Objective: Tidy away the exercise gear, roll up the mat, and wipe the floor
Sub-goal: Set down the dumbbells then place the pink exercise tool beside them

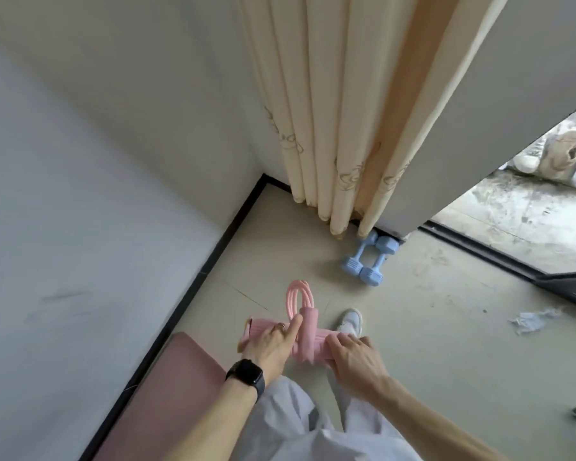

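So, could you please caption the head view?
Both hands bundle a pink resistance-band exerciser near blue dumbbells.

The pink pedal resistance band [308,341] is showing matt, foam-like grips and smooth, rubbery tubes with a faint sheen. The pink exercise mat [167,390] is looking soft and matt. The two pale blue dumbbells [366,259] are wearing a smooth, dull coating. The floor [429,321] is appearing as smooth, pale tile, smeared and scuffed in places, with a crumpled scrap of paper or cloth [529,321] lying on it. The cream curtain [333,121] is hanging as woven cloth with shinier embroidered motifs. The smartwatch [245,375] is gleaming glossy black.
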Motion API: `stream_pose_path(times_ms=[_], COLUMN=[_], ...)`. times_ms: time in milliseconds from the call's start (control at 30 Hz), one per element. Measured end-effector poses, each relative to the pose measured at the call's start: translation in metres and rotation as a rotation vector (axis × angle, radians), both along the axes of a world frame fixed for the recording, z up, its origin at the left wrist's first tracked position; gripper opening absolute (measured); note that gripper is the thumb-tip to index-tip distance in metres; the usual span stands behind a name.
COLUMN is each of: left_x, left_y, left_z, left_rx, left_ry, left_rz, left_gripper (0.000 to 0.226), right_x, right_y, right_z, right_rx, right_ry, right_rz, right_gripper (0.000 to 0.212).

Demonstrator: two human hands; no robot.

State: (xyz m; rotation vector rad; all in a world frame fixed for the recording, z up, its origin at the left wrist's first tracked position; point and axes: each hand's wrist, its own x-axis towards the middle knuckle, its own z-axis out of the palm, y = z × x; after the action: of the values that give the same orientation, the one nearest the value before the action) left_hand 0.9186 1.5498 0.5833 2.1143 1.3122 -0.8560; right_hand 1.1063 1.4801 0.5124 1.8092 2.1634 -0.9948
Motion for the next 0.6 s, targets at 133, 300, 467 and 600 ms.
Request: stream_pose_path(times_ms=[133,300,467,600], left_x=[0.01,0.013,0.004,-0.001], left_y=[0.05,0.098,0.137,0.17], left_z=[-0.053,-0.148,-0.261,-0.345], left_rx=[-0.032,-0.027,-0.043,-0.067], left_ry=[0.012,0.031,0.017,-0.029], left_rz=[0.068,0.039,-0.043,-0.095], left_gripper=[0.078,0.06,0.042,0.042], right_x=[0.001,0.008,0.005,0.0], right_y=[0.043,0.084,0.115,0.144], right_z=[-0.039,-0.107,-0.194,-0.268], right_rx=[0.076,0.018,-0.176,-0.135], right_ry=[-0.057,-0.097,-0.018,-0.001], right_rz=[-0.031,-0.097,-0.189,-0.242], right_gripper=[0.023,0.027,0.011,0.016])
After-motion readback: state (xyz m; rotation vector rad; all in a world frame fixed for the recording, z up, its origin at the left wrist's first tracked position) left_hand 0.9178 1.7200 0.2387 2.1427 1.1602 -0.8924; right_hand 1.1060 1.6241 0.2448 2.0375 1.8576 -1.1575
